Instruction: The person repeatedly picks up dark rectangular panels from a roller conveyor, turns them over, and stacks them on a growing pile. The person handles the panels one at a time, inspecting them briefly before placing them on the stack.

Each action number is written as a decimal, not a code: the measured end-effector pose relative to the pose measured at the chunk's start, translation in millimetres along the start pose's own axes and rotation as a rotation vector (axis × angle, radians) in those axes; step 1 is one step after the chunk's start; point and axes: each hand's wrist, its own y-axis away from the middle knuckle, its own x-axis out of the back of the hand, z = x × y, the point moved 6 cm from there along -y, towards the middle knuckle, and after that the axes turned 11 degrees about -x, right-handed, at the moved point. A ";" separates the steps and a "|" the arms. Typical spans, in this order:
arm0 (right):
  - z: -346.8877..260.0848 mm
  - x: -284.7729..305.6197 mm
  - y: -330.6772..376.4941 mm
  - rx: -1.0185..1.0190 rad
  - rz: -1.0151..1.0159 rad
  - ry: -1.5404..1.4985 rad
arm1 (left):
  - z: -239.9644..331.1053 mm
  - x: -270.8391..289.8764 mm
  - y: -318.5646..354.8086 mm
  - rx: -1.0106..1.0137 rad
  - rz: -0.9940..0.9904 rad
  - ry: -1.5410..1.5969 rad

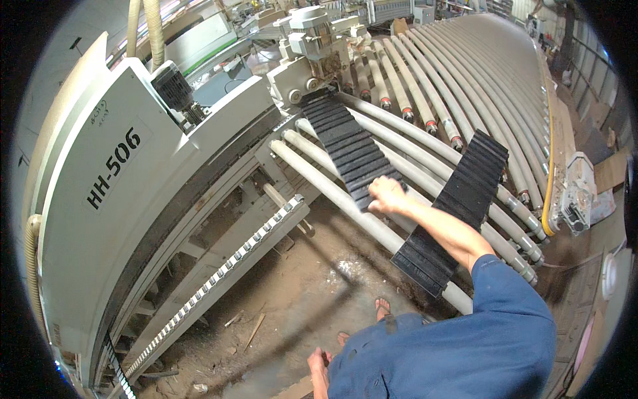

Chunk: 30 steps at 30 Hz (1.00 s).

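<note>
My right hand is closed on the near end of a black ridged panel. This panel lies across the pale rollers, its far end at the machine's cutter or motor head. A second black ridged panel rests on the rollers farther right, passing beneath my right forearm. Low in the view, my left hand hangs beside my body with its fingers curled, and I see nothing in it.
A large pale machine housing fills the left side. Below it, a rail of small white blocks runs diagonally. Long conveyor rollers fan out at the right, ending by a yellow-edged frame. Wood scraps litter the floor.
</note>
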 end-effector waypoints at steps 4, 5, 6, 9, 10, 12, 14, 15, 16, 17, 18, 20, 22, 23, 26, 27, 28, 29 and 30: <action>-64.0 -26.4 46.4 0.067 -0.051 -0.002 | 141.3 -146.9 34.5 -0.306 -0.343 0.046; -87.5 -27.5 59.5 0.083 -0.006 -0.083 | 168.9 -172.6 47.1 -0.341 -0.422 0.105; -117.3 -17.0 72.8 0.118 0.013 -0.103 | 190.2 -192.2 57.7 -0.344 -0.500 0.177; -178.1 11.0 116.3 0.139 0.069 -0.292 | 245.3 -252.2 92.3 -0.262 -0.807 0.556; -201.4 46.0 136.7 0.210 0.139 -0.353 | 254.1 -256.0 97.0 -0.270 -0.770 0.641; -215.3 63.5 167.5 0.177 0.266 -0.506 | 269.2 -269.0 106.2 -0.256 -0.868 0.779; -209.7 59.4 184.2 0.150 0.256 -0.567 | 259.0 -261.5 101.7 -0.279 -0.845 0.697; -205.1 59.0 191.7 0.162 0.238 -0.625 | 253.5 -258.1 99.5 -0.292 -0.831 0.657; -199.2 57.5 196.9 0.171 0.224 -0.679 | 260.7 -261.0 115.4 -0.353 -0.836 0.682; -187.0 59.7 197.1 0.081 0.151 -0.822 | 273.5 -260.3 139.8 -0.404 -0.830 0.571; -177.2 66.1 192.8 -0.015 0.166 -0.870 | 289.6 -256.8 161.9 -0.546 -0.820 0.454; -148.3 82.5 179.7 -0.175 0.332 -0.867 | 314.7 -262.1 196.6 -0.781 -0.811 0.217; -113.2 73.5 158.4 -0.372 0.389 -0.946 | 328.0 -262.5 220.1 -0.988 -0.797 -0.045; -95.5 60.2 146.2 -0.515 0.298 -1.071 | 335.7 -262.4 235.6 -1.083 -0.781 -0.133; -49.1 33.7 110.7 -0.556 0.083 -1.613 | 335.7 -257.4 256.8 -1.291 -0.722 -0.608; -40.9 26.1 105.5 -0.562 0.074 -1.816 | 333.1 -256.0 265.6 -1.486 -0.725 -0.648; -48.3 31.5 104.1 -0.573 -0.015 -1.888 | 327.3 -250.7 263.1 -1.558 -0.731 -0.675; -29.3 23.7 102.2 -0.688 0.253 -1.909 | 325.5 -257.2 280.0 -1.742 -0.792 -0.751; -11.1 13.9 111.6 -0.704 0.239 -1.920 | 318.6 -265.8 285.7 -1.804 -0.849 -0.821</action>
